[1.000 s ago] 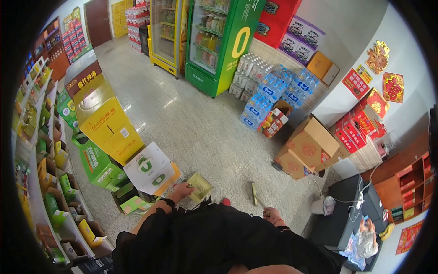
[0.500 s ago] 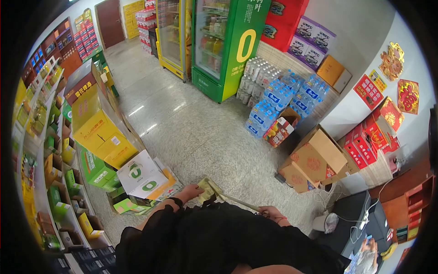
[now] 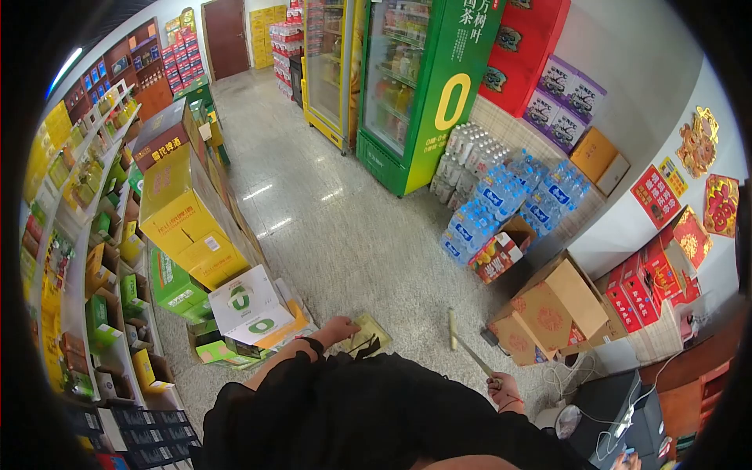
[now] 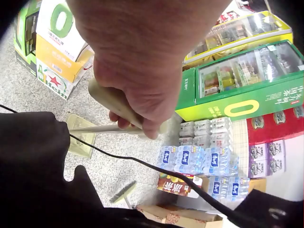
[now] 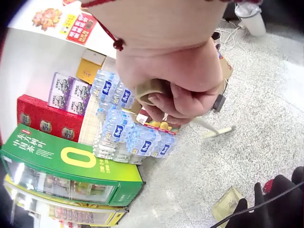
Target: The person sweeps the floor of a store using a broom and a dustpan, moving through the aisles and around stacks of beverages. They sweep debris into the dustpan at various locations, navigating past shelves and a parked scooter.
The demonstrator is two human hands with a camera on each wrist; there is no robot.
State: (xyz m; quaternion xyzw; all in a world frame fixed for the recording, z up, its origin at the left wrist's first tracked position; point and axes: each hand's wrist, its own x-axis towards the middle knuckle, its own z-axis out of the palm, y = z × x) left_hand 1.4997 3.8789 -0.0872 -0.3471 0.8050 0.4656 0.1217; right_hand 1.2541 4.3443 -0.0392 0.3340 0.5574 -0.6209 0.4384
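Observation:
My left hand grips the handle of a long-handled dustpan. The pale yellowish pan rests low by the floor, just right of that hand in the head view; dark sleeve ties overlap part of it. In my right hand is the stick of a broom, fingers curled round its end, as the right wrist view also shows. The narrow broom head is down on the speckled floor, apart from the pan and to its right in the head view.
On the left, stacked drink cartons and a white box flank the shelves. Bottled water packs and open cardboard boxes line the right. Green and yellow fridges stand ahead. Cables and a bin are near my right side.
The broom head came left to the dustpan's edge half a second ago, and now stands away to the right again. My left hand kept its grip on the dustpan. The head view has shifted.

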